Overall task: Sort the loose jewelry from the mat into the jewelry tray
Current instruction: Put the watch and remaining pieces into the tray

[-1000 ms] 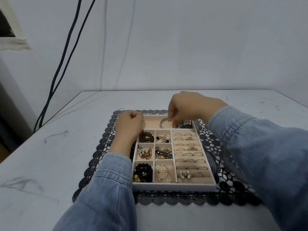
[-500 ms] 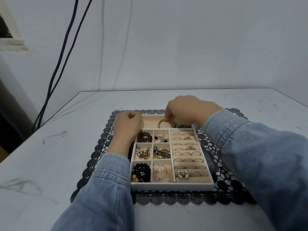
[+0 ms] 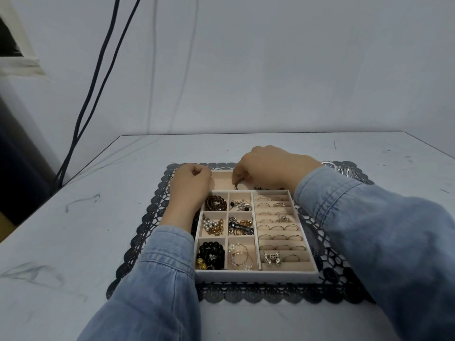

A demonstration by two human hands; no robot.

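Scuffed white table (image 3: 73, 230), black lace mat (image 3: 152, 217), jewelry tray (image 3: 256, 275); left fingers (image 3: 198, 170) clenched, right fingers (image 3: 238, 171) pinching a bangle (image 3: 236, 185).

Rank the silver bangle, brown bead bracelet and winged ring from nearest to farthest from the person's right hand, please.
1. silver bangle: pinched by the right hand, in the far compartment of the jewelry tray.
2. brown bead bracelet: far-left square compartment.
3. winged ring: near end of the ring rows, right side.
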